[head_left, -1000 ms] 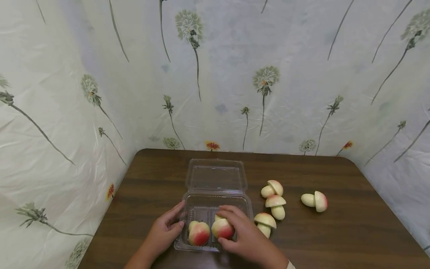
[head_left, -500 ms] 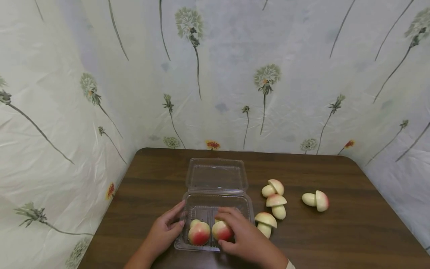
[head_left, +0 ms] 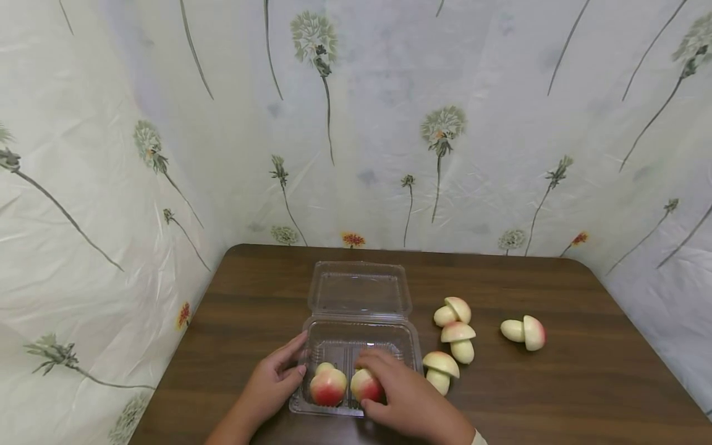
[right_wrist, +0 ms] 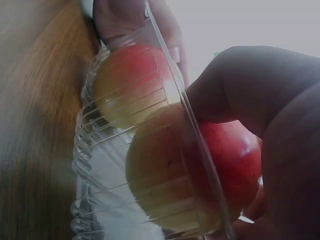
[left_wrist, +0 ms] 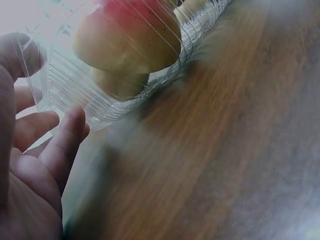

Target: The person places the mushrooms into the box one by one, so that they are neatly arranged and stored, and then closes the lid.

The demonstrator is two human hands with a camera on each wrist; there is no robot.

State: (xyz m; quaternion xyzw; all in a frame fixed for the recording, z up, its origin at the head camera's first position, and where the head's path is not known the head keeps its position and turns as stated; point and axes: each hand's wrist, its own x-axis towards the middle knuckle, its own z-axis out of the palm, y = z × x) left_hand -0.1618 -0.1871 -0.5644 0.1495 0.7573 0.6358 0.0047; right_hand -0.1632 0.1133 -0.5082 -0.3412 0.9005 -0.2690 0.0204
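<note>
A clear hinged plastic container (head_left: 391, 334) lies open before me, its lid folded back. My left hand (head_left: 274, 380) holds its left side, with the thumb at the rim and the fingers along the wall. Inside, in the left half, sits a toy mushroom (head_left: 328, 389) with a red-and-cream cap facing me. A second toy mushroom (head_left: 365, 385) is in the right half, and my right hand (head_left: 400, 395) grips it with the thumb at the near side and fingers over the far side. In the right wrist view, its red cap (right_wrist: 232, 160) shows under my thumb.
Right of the container, three more toy mushrooms lie in a rough column: a far one (head_left: 453, 311), a middle one (head_left: 458, 341) and a near one (head_left: 440, 371). Another toy mushroom (head_left: 524, 332) lies farther right on the brown wooden table (head_left: 584, 383). Flower-patterned sheeting (head_left: 367, 123) surrounds the table.
My right hand's fingers have shifted slightly nearer with the mushroom it grips. The left mushroom has turned slightly, showing its stem more upright. My left hand stays at the container's side.
</note>
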